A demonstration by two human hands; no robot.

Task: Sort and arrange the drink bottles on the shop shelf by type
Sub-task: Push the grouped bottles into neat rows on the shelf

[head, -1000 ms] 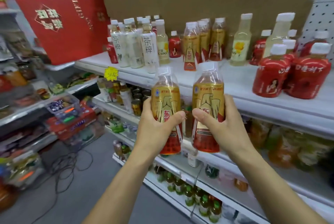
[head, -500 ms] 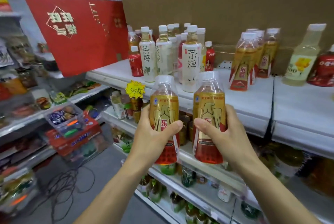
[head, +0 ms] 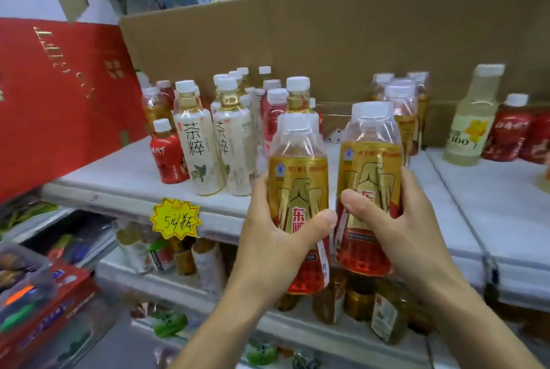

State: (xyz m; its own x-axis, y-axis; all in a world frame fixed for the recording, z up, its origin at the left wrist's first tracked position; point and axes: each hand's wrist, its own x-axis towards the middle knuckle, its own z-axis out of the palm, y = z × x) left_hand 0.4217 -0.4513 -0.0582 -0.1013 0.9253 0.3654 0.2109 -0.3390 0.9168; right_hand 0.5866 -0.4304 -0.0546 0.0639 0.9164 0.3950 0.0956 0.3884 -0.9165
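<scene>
Before the white shelf (head: 119, 178), the left hand (head: 268, 249) grips one gold bottle (head: 297, 178), the right hand (head: 407, 234) a second gold bottle (head: 369, 166), both upright, side by side, perhaps touching.

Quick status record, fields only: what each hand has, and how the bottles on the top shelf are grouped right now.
left hand: grips left gold-label bottle, upright
right hand: grips right gold-label bottle, upright
held pair: side by side, off the shelf, in front of its edge
shelf left: white-label tea bottles with a small red bottle beside them
shelf middle: shelved gold-label bottles by the cardboard
shelf right: pale yellow bottle, then red bottles
</scene>
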